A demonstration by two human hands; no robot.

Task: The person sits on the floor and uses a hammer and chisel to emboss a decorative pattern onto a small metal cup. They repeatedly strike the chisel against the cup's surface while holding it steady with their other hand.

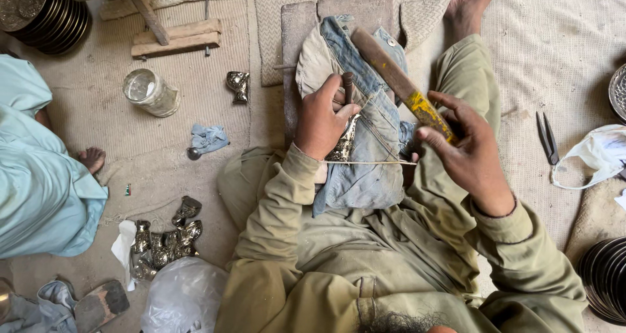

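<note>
left grip (321, 121) pins punch (348, 85) on metal piece (343, 144); right grip (466, 144) clasps hammer (398, 82).

A crumpled, translucent grey plastic bag (184, 296) bulges on the floor at the person's left side, just below a cluster of embossed silvery metal pieces (164, 238). Far right lies what may be a white plastic bag (596, 152), half out of view. No labels, signs or screens.
</note>
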